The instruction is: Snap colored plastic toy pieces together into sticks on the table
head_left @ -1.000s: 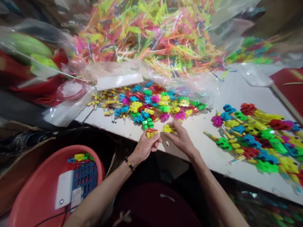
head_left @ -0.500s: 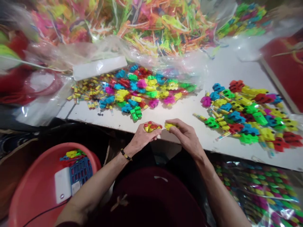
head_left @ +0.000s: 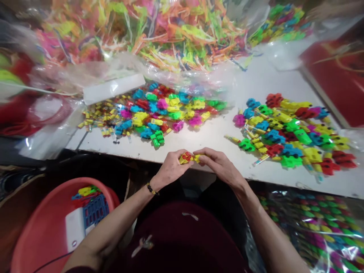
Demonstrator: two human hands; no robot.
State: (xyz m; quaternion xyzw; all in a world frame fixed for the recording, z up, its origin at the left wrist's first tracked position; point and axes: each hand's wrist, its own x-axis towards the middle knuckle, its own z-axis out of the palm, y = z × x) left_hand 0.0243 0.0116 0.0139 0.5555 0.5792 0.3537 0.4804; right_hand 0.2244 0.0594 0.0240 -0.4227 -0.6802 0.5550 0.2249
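Note:
My left hand, with a beaded bracelet at its wrist, is closed around several small yellow tubes with red ends. In my right hand a yellow toy car is pinched between thumb and fingers, partly covered by them. The car meets the tubes, or nearly so; the exact contact is too small to tell. Both hands are at the front edge of the white table. Just beyond them lies a pile of colourful toy cars, with small yellow tubes heaped at its left.
On the right is a second pile of toy cars, some with tubes attached. A plastic bag of neon pieces lies behind. A red basin stands low left, a bag of colourful pieces low right, and a red box far right.
My hands have come closer together, and the yellow toy car has moved left to the tubes in my left hand. The whole view has shifted slightly.

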